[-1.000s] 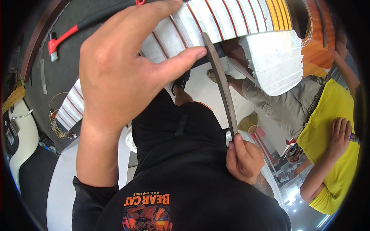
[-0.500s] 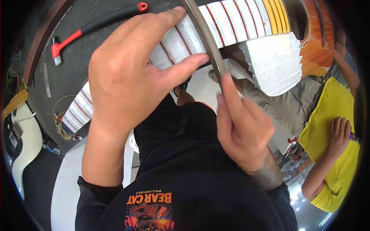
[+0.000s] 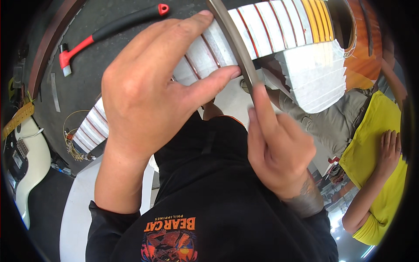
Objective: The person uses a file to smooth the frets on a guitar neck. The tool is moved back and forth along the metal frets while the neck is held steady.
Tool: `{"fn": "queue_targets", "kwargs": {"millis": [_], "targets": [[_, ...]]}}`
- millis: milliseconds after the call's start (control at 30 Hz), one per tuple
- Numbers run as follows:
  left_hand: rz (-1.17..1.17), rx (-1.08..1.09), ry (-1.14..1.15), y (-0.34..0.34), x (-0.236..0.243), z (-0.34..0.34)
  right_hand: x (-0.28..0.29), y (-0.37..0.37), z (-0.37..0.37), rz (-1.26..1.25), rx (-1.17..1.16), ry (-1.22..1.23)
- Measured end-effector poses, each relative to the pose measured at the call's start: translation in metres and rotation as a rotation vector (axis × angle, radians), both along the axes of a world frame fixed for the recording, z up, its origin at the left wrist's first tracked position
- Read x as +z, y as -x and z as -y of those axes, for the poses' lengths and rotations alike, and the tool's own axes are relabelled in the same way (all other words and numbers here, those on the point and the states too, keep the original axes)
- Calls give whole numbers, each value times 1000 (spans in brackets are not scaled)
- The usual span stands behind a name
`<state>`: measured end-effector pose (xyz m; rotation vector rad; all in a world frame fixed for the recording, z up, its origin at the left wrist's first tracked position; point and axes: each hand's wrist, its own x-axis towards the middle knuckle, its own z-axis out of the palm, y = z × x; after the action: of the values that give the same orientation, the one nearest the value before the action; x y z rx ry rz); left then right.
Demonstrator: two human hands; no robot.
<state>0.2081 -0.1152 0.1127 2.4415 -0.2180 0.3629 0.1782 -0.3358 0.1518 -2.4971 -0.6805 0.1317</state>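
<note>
A guitar neck (image 3: 271, 31) stretches across the view, with white tape strips between its frets and yellow tape towards the body. My left hand (image 3: 144, 85) spans the neck from above. Its thumb lies along the near edge and its index finger reaches the far edge, both tips beside a long, dark metal file (image 3: 237, 39). The file lies crosswise over the frets. My right hand (image 3: 279, 148) is closed round the file's near end, index finger stretched along it. Whatever handle the file has is hidden in that hand.
A red-and-black hammer (image 3: 109, 30) lies on the dark bench mat (image 3: 87, 56). Coiled strings (image 3: 76, 146) sit by the taped headstock end. At left is a cream electric guitar (image 3: 37, 163). A person in a yellow shirt (image 3: 362, 161) is close on the right, beside the orange guitar body (image 3: 364, 22).
The neck, bench and hammer appear slightly lower and further right. My right hand and the file keep nearly the same place over the neck. The other person's hand has shifted slightly.
</note>
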Motion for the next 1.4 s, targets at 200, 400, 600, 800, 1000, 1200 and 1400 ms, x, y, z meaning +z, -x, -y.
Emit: {"fn": "queue_targets", "kwargs": {"millis": [200, 400, 600, 800, 1000, 1200, 1400], "targets": [[-8, 9, -2, 1, 2, -1, -3, 14, 14, 15, 21, -32], [-19, -19, 7, -2, 5, 3, -2, 79, 68, 0, 31, -23], [-9, -5, -3, -1, 2, 2, 1, 2, 1, -13, -7, -29], [-13, -3, -30, -2, 5, 6, 3, -39, -16, -17, -82, -107], [-37, 18, -64, 0, 8, 7, 17, -5, 30, -247, -134, -364], [-24, 4, -67, -1, 7, 8, -1, 68, 79, -621, -232, -618], [-42, -10, -64, -1, 8, 4, -5, 81, 85, -653, -218, -573]]}}
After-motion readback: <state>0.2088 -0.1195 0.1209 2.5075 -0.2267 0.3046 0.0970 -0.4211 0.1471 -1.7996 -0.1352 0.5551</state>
